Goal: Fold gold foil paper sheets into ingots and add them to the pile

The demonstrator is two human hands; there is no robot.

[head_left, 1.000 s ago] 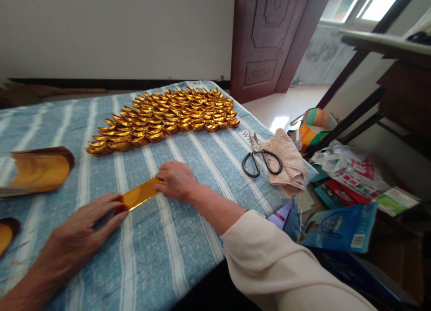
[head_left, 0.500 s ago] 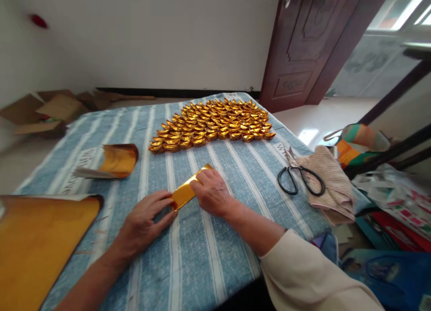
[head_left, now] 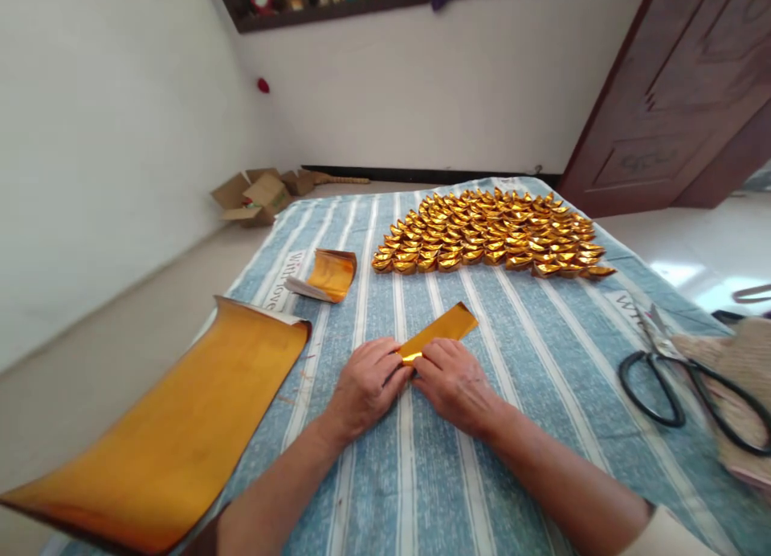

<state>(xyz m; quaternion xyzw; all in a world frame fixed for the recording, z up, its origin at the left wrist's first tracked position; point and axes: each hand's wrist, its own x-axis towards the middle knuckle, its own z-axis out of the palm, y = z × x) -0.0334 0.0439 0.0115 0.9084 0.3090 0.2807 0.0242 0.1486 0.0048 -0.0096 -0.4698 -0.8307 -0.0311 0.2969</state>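
Two hands are pressed together on the near end of a folded gold strip [head_left: 438, 333], which lies flat on the striped blue cloth [head_left: 542, 355] covering the counter; the strip is taken as the landmark here. Far to its left, a large curled gold sheet [head_left: 181, 427] is spread over the counter's edge, its near corner hanging past the cloth. Left of the strip and farther back, a smaller curled stack of gold sheets [head_left: 328, 275] is seen, well apart from it. At the strip's near end, the left hand [head_left: 365, 387] is laid with its fingers bent down onto the foil, and the right hand [head_left: 454, 383] is set just beside it, its fingers likewise closed narrowly on the same end; the fingertips of both hands nearly touch. Behind the strip, a broad patch of folded gold ingots [head_left: 491, 239] is arranged in close rows. To the right of the strip, black-handled scissors [head_left: 675, 371] are laid partly on a beige towel [head_left: 740, 363] at the cloth's edge.
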